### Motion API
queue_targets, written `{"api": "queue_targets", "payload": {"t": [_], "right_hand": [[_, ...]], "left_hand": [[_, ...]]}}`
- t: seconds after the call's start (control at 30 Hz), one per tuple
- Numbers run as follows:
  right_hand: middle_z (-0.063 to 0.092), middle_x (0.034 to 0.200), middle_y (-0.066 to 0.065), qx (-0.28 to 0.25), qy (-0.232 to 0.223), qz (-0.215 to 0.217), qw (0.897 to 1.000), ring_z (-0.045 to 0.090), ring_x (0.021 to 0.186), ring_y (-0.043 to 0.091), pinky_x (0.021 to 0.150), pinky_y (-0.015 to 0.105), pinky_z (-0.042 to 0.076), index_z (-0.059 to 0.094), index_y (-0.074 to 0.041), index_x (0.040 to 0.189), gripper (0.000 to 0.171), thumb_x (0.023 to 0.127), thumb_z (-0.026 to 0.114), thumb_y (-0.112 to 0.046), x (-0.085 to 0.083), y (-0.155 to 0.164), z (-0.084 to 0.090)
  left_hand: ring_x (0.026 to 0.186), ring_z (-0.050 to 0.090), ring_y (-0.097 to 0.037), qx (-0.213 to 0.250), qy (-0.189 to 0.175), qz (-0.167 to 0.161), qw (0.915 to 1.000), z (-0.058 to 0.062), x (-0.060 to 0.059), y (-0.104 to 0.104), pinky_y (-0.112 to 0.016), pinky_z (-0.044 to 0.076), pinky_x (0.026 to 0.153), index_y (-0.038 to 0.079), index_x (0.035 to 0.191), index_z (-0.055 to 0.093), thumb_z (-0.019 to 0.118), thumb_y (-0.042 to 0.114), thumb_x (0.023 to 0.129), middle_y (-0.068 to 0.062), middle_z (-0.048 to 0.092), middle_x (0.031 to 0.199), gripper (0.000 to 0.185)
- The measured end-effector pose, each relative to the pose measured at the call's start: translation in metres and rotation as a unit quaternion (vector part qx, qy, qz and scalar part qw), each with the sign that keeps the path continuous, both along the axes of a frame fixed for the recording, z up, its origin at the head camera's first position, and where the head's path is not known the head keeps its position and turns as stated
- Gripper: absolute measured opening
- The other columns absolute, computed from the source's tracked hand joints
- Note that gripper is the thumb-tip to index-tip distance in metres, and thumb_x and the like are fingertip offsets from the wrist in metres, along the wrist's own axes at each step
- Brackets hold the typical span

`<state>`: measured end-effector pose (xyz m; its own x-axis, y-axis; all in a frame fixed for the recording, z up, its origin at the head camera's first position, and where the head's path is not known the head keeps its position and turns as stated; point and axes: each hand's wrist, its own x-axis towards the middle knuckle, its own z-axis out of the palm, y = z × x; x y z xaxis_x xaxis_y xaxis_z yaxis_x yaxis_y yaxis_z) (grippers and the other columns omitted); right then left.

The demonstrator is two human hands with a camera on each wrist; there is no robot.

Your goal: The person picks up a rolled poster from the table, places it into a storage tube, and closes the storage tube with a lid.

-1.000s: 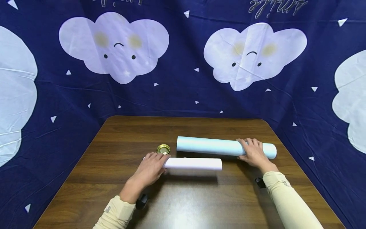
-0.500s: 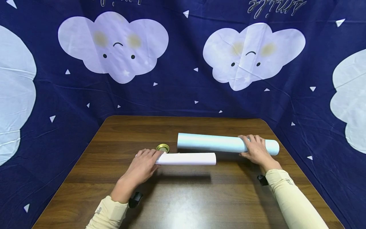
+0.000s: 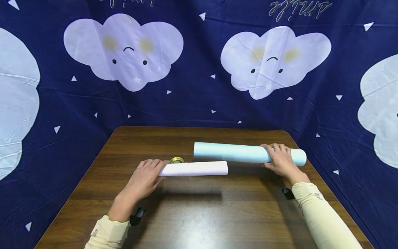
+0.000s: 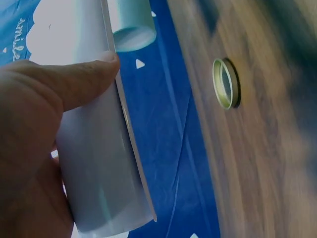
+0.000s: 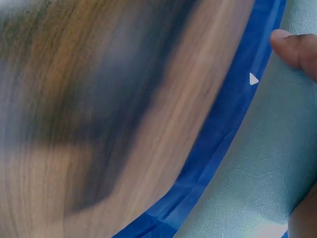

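Observation:
My left hand [image 3: 138,181] grips a rolled-up white sheet [image 3: 196,168] near its left end. In the left wrist view, the thumb [image 4: 89,82] lies across the white roll [image 4: 101,158], near its long free edge. Farther right, my right hand [image 3: 282,162] holds a thicker light blue roll [image 3: 230,152] around its right part. Its textured surface [image 5: 247,163] fills the right side of the right wrist view. The two rolls lie roughly parallel, the white one nearer me, with a shadow below it on the table. An open end of the blue roll [image 4: 136,37] shows in the left wrist view.
A round gold jar lid [image 3: 177,160] lies on the wooden table [image 3: 199,211] behind the white roll, partly covered by it in the head view. A dark blue curtain [image 3: 192,103] with cloud prints hangs beyond the table's far edge.
My left hand has moved left and farther from me with the white roll. My right hand has shifted slightly right and up with the blue roll.

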<state>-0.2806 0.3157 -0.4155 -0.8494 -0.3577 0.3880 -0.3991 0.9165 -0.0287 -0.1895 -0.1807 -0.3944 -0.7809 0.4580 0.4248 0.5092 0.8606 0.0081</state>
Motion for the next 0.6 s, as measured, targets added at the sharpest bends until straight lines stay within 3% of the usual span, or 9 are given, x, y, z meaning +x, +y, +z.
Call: {"api": "queue_targets", "payload": {"t": [0.6], "right_hand": [[0.055, 0.112, 0.022, -0.005, 0.021, 0.004, 1.000, 0.045, 0.104, 0.047, 0.088, 0.061, 0.030, 0.046, -0.015, 0.129, 0.078, 0.062, 0.085, -0.022, 0.002, 0.007, 0.014]], "left_hand": [[0.100, 0.061, -0.030, 0.012, 0.044, 0.008, 0.9989, 0.019, 0.002, -0.034, -0.045, 0.043, 0.081, 0.008, 0.123, 0.055, 0.079, 0.015, 0.073, -0.010, 0.065, 0.109, 0.056]]}}
